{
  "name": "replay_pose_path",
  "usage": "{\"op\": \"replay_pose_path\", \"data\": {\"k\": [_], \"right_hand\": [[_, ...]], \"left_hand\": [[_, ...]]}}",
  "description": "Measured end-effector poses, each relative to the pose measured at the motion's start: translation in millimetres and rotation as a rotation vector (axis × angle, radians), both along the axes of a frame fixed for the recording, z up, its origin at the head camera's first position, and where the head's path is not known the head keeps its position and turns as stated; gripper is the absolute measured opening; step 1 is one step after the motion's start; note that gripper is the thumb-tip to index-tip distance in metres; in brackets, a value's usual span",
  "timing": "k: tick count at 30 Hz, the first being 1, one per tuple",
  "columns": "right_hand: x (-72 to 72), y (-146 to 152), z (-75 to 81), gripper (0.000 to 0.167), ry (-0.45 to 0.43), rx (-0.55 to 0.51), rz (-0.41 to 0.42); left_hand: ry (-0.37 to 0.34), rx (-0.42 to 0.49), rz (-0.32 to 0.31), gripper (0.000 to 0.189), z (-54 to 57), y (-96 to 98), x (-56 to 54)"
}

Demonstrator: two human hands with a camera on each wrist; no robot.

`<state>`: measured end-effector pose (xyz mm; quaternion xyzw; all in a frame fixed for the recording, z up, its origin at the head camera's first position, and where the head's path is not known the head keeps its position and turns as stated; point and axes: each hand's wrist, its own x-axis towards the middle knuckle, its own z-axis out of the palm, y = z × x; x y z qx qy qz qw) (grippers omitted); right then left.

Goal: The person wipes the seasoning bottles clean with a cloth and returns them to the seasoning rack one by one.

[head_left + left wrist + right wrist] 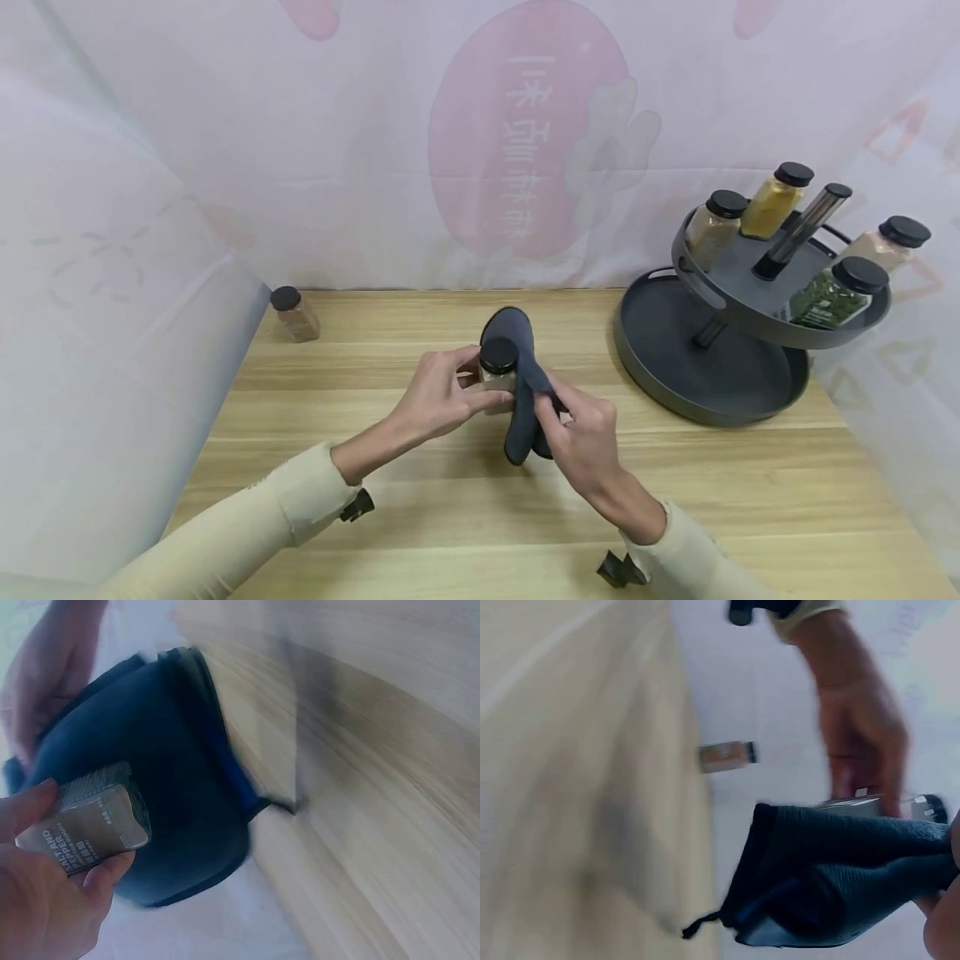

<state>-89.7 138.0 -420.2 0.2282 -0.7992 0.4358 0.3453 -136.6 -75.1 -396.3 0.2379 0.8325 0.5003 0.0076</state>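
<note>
In the head view my left hand (438,400) grips a small clear spice jar (498,357) with a black lid, upright above the table. Its label reads salt and pepper in the left wrist view, where the jar (94,825) lies against a dark blue oven mitt (172,735). My right hand (583,433) pinches this mitt (522,371), which is folded and stands partly behind and beside the jar. A hanging loop and a pocket-like opening show on the mitt (840,877) in the right wrist view. Most of the jar's lower part is hidden by fingers.
At the right stands a dark grey two-tier round rack (660,387). Several black-lidded spice jars, including one with green flakes (828,296) and a yellow one (772,208), sit on its upper tier. Another spice jar (297,317) stands at the table's back left, near the cloth wall.
</note>
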Motion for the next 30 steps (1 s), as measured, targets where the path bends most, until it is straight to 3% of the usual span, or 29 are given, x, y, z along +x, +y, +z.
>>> {"op": "replay_pose_path", "data": {"k": [4,11,19,26,30], "right_hand": [[-0.9,0.6,-3.6,0.022,-0.060,0.018,-0.002],[-4.3,0.9,10.7,0.025,0.067,-0.034,-0.003],[-3.0,-0.8,-10.0,0.022,-0.121,0.016,0.027],[-3.9,-1.2,10.8,0.024,0.046,-0.042,0.009],[-0.5,-0.2,6.2,0.026,0.032,-0.002,0.014]], "left_hand": [[-0.014,-0.004,0.016,0.038,0.9,-0.4,0.1],[-0.011,-0.036,-0.004,0.037,-2.4,-0.3,-0.4],[-0.063,-0.019,0.011,0.032,2.7,-3.6,-0.2],[-0.044,-0.031,-0.026,0.034,1.1,-4.4,-0.3],[-0.062,-0.014,-0.040,0.033,3.9,-3.5,0.4]]}}
